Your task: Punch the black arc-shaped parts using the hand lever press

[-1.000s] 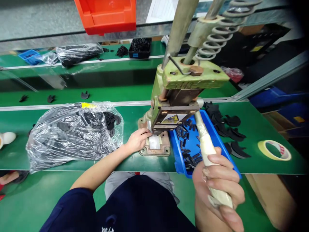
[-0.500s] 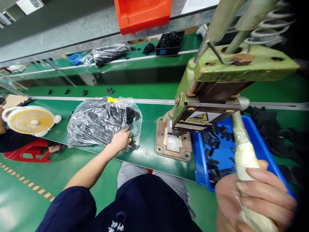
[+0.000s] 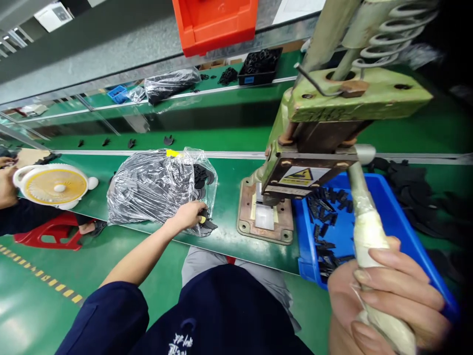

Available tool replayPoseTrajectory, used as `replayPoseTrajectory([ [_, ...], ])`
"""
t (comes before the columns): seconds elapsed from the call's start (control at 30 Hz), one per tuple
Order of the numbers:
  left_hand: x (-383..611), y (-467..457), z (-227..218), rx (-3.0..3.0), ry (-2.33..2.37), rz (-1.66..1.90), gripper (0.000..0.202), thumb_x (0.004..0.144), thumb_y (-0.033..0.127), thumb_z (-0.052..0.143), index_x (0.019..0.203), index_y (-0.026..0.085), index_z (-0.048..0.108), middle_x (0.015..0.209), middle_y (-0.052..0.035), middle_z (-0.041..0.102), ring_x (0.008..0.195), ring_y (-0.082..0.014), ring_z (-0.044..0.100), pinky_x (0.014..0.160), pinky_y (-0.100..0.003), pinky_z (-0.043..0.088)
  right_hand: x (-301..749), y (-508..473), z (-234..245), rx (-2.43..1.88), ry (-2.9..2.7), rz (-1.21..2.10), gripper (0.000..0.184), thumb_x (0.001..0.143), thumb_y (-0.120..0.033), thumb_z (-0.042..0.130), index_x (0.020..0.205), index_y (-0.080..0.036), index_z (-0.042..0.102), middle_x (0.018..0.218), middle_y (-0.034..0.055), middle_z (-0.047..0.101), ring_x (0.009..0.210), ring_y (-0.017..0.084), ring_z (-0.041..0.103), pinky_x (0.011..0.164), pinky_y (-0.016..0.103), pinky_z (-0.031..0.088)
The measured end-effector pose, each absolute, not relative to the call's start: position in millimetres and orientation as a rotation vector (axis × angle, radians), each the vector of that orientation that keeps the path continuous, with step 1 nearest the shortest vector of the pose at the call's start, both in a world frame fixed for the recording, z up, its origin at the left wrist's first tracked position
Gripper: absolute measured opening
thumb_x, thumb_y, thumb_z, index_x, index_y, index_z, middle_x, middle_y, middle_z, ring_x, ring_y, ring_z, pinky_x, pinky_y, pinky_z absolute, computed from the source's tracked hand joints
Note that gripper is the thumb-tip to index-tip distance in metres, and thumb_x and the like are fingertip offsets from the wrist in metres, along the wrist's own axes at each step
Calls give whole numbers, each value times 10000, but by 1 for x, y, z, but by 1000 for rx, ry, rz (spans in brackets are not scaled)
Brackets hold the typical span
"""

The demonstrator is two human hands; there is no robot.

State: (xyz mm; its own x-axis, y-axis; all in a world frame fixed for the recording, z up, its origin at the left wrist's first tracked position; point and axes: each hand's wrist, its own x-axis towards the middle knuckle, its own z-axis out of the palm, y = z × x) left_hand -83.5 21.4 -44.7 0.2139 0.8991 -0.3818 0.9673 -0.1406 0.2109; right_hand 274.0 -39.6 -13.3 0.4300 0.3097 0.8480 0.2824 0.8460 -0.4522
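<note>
My left hand [image 3: 189, 215] is at the mouth of a clear plastic bag [image 3: 148, 187] full of dark flat parts. Its fingers are closed on a black curved piece [image 3: 208, 227], partly hidden by the fingers; something yellow shows at a fingertip. My right hand [image 3: 399, 296] is wrapped round the tape-covered lever handle [image 3: 371, 236] of a green hand press [image 3: 354, 98]. Beneath the press head, a light metal plate [image 3: 264, 217] lies on the brown base [image 3: 246, 219], with no black piece visible on it.
A blue bin [image 3: 402, 222] with small black parts stands right of the press, beside more dark pieces [image 3: 410, 182]. On the left are a white and yellow fan [image 3: 55, 187] and a person's hand [image 3: 6, 185]. An orange bin [image 3: 218, 24] hangs above.
My left hand has drawn slightly down and right at the bag's mouth, and the black piece shows more. My right hand keeps its grip on the lever. The view has shifted a little.
</note>
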Motion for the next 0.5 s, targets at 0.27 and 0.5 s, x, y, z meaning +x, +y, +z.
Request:
replayPoseTrajectory([
  [0.27, -78, 69, -63, 1658, 1802, 315, 171, 652, 39, 655, 779, 148, 627, 642, 51, 570, 573, -87, 490, 555, -199, 349, 272, -43, -7, -582, -1191, 21, 165, 637, -372, 609, 587, -285, 477, 596, -16, 450, 629, 205, 498, 933, 504, 506],
  [0.5, -79, 79, -47, 1614, 1679, 340, 20, 774, 163, 640, 790, 159, 627, 587, 26, 587, 528, -113, 542, 537, -211, 358, 272, -43, -10, -604, -1223, -1, 186, 711, -447, 614, 699, -272, 553, 704, -9, 573, 818, 241, 631, 990, 518, 510],
])
